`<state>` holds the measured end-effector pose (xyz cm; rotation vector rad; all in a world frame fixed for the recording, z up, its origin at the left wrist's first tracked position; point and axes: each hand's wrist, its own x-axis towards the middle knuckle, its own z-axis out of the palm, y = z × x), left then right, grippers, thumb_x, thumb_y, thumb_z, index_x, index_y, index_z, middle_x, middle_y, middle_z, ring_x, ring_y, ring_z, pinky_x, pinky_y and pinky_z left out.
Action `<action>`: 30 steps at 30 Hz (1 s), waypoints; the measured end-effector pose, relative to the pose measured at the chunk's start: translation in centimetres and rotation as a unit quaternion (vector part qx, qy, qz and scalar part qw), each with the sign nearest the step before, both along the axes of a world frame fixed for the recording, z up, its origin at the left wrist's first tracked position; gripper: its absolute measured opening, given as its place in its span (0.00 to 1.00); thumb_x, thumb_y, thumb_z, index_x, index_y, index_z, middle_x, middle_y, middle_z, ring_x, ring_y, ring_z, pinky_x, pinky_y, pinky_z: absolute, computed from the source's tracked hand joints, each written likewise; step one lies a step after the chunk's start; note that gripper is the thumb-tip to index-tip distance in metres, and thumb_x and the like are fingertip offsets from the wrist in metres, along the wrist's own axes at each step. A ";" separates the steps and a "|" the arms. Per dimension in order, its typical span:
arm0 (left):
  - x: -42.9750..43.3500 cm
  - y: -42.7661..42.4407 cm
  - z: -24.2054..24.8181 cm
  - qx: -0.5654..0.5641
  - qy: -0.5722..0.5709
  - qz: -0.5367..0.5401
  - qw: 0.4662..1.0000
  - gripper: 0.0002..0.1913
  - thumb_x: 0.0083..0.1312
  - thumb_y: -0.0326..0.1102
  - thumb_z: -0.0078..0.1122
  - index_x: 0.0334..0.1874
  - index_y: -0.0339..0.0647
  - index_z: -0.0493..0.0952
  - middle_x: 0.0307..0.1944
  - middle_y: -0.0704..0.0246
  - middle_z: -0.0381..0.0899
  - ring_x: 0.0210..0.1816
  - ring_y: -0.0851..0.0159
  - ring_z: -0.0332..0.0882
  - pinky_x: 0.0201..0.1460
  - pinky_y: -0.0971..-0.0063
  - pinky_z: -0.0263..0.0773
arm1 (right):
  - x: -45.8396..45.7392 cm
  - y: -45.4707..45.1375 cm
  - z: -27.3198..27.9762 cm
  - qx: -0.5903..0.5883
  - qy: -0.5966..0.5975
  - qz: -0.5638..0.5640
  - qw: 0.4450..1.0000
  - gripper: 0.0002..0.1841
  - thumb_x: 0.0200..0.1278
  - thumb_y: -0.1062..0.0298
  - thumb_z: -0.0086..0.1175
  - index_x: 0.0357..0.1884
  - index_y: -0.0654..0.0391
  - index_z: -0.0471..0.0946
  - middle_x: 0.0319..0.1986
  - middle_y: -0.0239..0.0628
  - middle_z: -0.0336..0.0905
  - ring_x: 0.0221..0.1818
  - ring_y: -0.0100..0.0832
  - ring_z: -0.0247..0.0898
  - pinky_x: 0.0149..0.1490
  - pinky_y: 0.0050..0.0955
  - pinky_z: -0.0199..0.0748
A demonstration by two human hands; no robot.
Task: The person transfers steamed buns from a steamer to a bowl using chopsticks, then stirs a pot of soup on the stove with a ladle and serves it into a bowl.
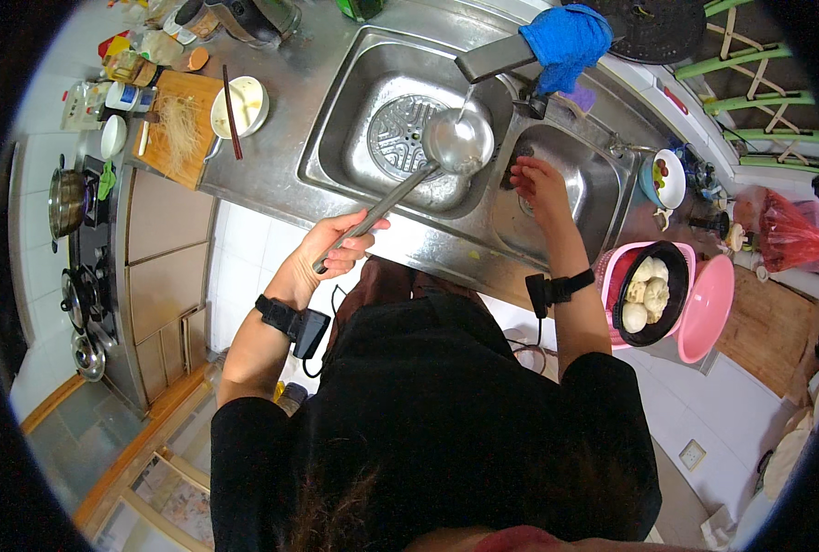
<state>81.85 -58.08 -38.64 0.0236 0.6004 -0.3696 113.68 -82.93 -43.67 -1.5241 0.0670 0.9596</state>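
My left hand [344,241] grips the handle of a metal ladle [459,141]. The ladle's bowl is over the larger steel sink basin [340,131], under a thin stream of water from the faucet [496,58]. A blue cloth [567,41] is wrapped around the faucet's upper part. My right hand [540,186] hovers above the smaller basin [592,172], fingers slightly bent and apart, with nothing in it.
Left of the sink are a white bowl [247,103] with chopsticks [231,114] across it and a cutting board [175,131] bearing thin dry strands. To the right, a black dish of buns [651,293] sits on a pink basket [609,276]. A gas stove [95,241] stands far left.
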 end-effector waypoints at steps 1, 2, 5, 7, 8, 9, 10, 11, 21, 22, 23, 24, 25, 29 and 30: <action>0.2 -0.2 0.0 0.002 -0.007 0.005 1.000 0.22 0.81 0.45 0.40 0.62 0.30 0.68 0.21 0.73 0.62 0.09 0.78 0.55 0.05 0.85 0.54 | 0.0 -0.4 -0.2 -0.009 -0.002 0.001 1.000 0.13 0.72 0.70 0.49 0.54 0.59 0.78 0.42 0.35 0.83 0.40 0.27 0.80 0.43 0.24 0.76; 0.5 -0.5 0.1 0.004 -0.015 0.011 1.000 0.22 0.81 0.45 0.39 0.62 0.30 0.69 0.21 0.73 0.62 0.09 0.78 0.56 0.05 0.84 0.54 | 0.1 -0.7 -0.3 -0.014 -0.003 0.002 1.000 0.13 0.72 0.70 0.49 0.54 0.59 0.78 0.41 0.35 0.83 0.39 0.27 0.80 0.42 0.24 0.76; 2.0 -1.0 1.0 0.183 -0.037 -0.042 0.981 0.20 0.79 0.44 0.43 0.60 0.32 0.71 0.19 0.75 0.63 0.08 0.78 0.57 0.06 0.83 0.54 | 0.7 -1.1 -0.5 -0.023 -0.021 0.014 0.999 0.12 0.72 0.70 0.50 0.53 0.59 0.79 0.41 0.35 0.83 0.39 0.26 0.80 0.42 0.24 0.76; 2.8 -1.3 1.8 0.364 -0.019 -0.103 0.926 0.18 0.78 0.43 0.48 0.58 0.34 0.73 0.17 0.75 0.64 0.08 0.78 0.58 0.06 0.83 0.54 | 1.1 -1.1 -0.3 -0.023 -0.045 0.028 0.998 0.13 0.72 0.69 0.50 0.53 0.59 0.79 0.41 0.35 0.84 0.39 0.26 0.80 0.42 0.24 0.76; 3.2 -1.5 2.2 0.454 0.004 -0.134 0.881 0.17 0.77 0.42 0.50 0.56 0.34 0.74 0.17 0.75 0.65 0.07 0.79 0.58 0.06 0.84 0.53 | 1.3 -0.9 -0.1 -0.020 -0.061 0.038 0.997 0.13 0.72 0.69 0.50 0.54 0.59 0.79 0.41 0.35 0.84 0.39 0.26 0.80 0.42 0.23 0.76; 3.5 -1.6 2.5 0.541 0.007 -0.151 0.827 0.16 0.76 0.42 0.52 0.54 0.35 0.75 0.16 0.75 0.65 0.07 0.79 0.57 0.06 0.84 0.53 | 1.6 -0.7 0.1 -0.018 -0.078 0.045 0.996 0.13 0.72 0.69 0.51 0.54 0.58 0.79 0.41 0.35 0.84 0.39 0.26 0.80 0.42 0.23 0.76; 3.6 -1.1 2.9 0.583 0.010 -0.183 0.791 0.16 0.73 0.38 0.58 0.56 0.34 0.76 0.18 0.74 0.71 0.10 0.75 0.65 0.12 0.79 0.61 | 2.0 -0.4 0.3 -0.014 -0.083 0.056 0.995 0.13 0.72 0.69 0.51 0.54 0.58 0.79 0.41 0.34 0.83 0.39 0.26 0.80 0.42 0.23 0.75; 3.6 -1.0 3.2 0.682 -0.006 -0.181 0.708 0.17 0.72 0.38 0.59 0.56 0.34 0.76 0.18 0.72 0.72 0.13 0.72 0.67 0.15 0.77 0.63 | 2.3 0.1 0.4 -0.013 -0.089 0.063 0.994 0.13 0.71 0.69 0.50 0.54 0.58 0.79 0.42 0.34 0.83 0.39 0.26 0.80 0.41 0.23 0.75; 2.0 -2.9 4.3 0.894 0.034 -0.167 0.413 0.20 0.65 0.34 0.65 0.57 0.31 0.77 0.26 0.51 0.82 0.26 0.52 0.82 0.33 0.65 0.75 | 8.0 7.6 -3.2 -0.003 -0.226 0.115 0.967 0.19 0.66 0.72 0.52 0.58 0.60 0.78 0.50 0.33 0.79 0.47 0.28 0.74 0.52 0.27 0.73; 1.8 -3.0 4.3 0.890 0.046 -0.172 0.420 0.20 0.65 0.33 0.65 0.57 0.31 0.77 0.27 0.51 0.82 0.26 0.51 0.82 0.33 0.64 0.76 | 7.2 8.2 -3.4 -0.021 -0.196 0.106 0.975 0.23 0.66 0.71 0.53 0.64 0.60 0.74 0.53 0.34 0.77 0.52 0.29 0.72 0.57 0.27 0.69; 1.7 -3.0 4.2 0.891 0.052 -0.169 0.418 0.20 0.64 0.33 0.66 0.56 0.31 0.77 0.27 0.51 0.82 0.27 0.50 0.83 0.33 0.64 0.76 | 5.9 8.4 -3.3 0.002 -0.218 0.133 0.967 0.25 0.67 0.70 0.54 0.66 0.60 0.72 0.54 0.35 0.76 0.53 0.30 0.72 0.57 0.27 0.70; 1.6 -3.1 4.2 0.890 0.068 -0.172 0.416 0.19 0.64 0.34 0.65 0.55 0.33 0.78 0.28 0.50 0.82 0.29 0.47 0.84 0.34 0.62 0.77 | 3.6 8.3 -3.2 -0.008 -0.229 0.145 0.963 0.27 0.67 0.69 0.54 0.68 0.59 0.69 0.55 0.36 0.76 0.54 0.31 0.72 0.58 0.27 0.70; 1.8 -3.2 4.0 0.895 0.073 -0.159 0.411 0.19 0.64 0.34 0.65 0.55 0.34 0.78 0.28 0.50 0.83 0.30 0.46 0.84 0.35 0.61 0.77 | 0.9 8.4 -2.8 -0.023 -0.238 0.155 0.959 0.29 0.68 0.67 0.55 0.71 0.59 0.67 0.56 0.36 0.76 0.55 0.32 0.72 0.58 0.28 0.70; 3.2 -3.3 3.3 0.910 0.094 -0.125 0.385 0.19 0.63 0.36 0.64 0.54 0.37 0.76 0.30 0.49 0.84 0.34 0.41 0.83 0.39 0.53 0.77 | -9.6 10.3 0.8 0.068 0.003 0.189 0.980 0.33 0.71 0.54 0.57 0.72 0.56 0.62 0.47 0.33 0.78 0.51 0.29 0.76 0.52 0.30 0.74; 3.8 -3.2 3.2 0.913 0.100 -0.124 0.375 0.19 0.63 0.37 0.64 0.54 0.38 0.75 0.31 0.49 0.84 0.35 0.41 0.83 0.39 0.52 0.77 | -11.2 11.3 1.9 0.072 0.044 0.198 0.977 0.32 0.71 0.55 0.56 0.72 0.57 0.62 0.48 0.33 0.78 0.50 0.29 0.75 0.52 0.30 0.74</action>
